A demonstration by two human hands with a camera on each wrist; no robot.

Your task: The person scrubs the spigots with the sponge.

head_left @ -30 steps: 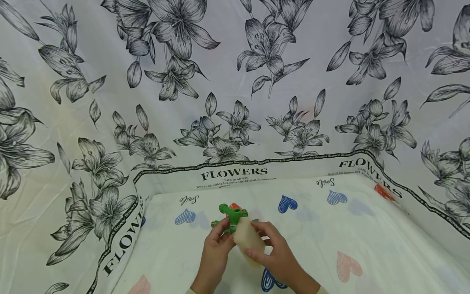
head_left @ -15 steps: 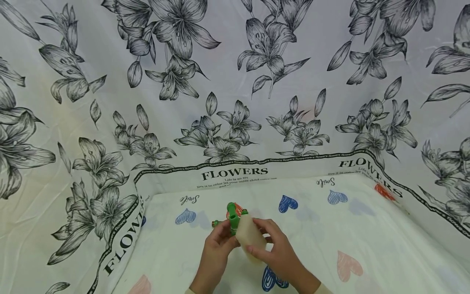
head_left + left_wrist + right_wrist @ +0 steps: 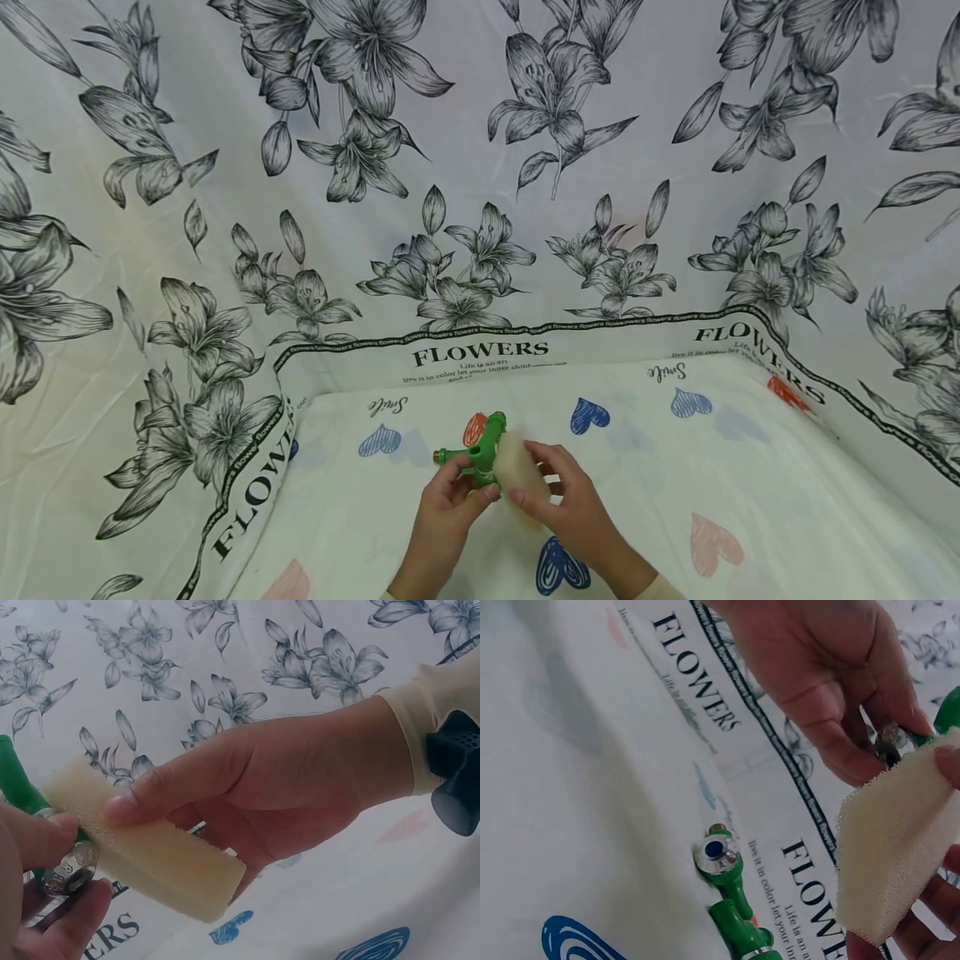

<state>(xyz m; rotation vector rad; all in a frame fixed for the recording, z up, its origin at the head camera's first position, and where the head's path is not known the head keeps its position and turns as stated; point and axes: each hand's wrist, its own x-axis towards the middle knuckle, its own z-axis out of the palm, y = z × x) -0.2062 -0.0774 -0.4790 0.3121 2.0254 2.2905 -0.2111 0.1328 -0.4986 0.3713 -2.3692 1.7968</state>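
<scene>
Sponge (image 3: 521,473) beside probable tap (image 3: 489,443); "FLOWERS" cloth (image 3: 480,353)

Sponge (image 3: 522,471) in right hand (image 3: 566,500): plain cream. Fitting (image 3: 487,444) in left hand (image 3: 454,507): green, silver collar. Second fitting (image 3: 739,921), beyond hands: green, silver. Cloth (image 3: 637,483) beneath: white, bears blue, pink, red hearts. Backdrop (image 3: 457,158) beyond: white, black lilies.

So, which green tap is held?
The green and silver tap in the left hand, beside the cream foam block; the green tap showing blue inside lies on the white printed cloth.
</scene>
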